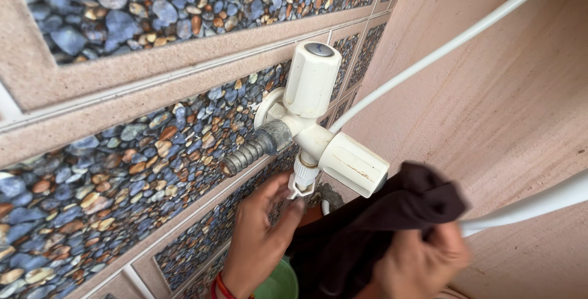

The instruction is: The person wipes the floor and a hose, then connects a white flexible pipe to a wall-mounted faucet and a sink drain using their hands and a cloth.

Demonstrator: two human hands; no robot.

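- A cream plastic wall tap (309, 124) with two knobs sticks out from a wall of pebble-patterned tiles (122, 170), near the middle of the view.
- One knob points up and the other points down to the right; a grey ribbed hose spout (254, 149) juts to the left.
- The left hand (260, 238) reaches up from below, its fingers (293, 204) loosely curled with the tips touching the small white outlet (303, 179) under the tap body.
- A red thread circles that wrist.
- The right hand (419, 262), blurred at the near right, has its fingers closed around a dark brown cloth (373, 225) bunched just below the lower knob.
- A white hose (441, 48) runs from the tap up to the far right across a plain pinkish wall (490, 115).
- A green rim (278, 283) shows at the bottom, between the hands.
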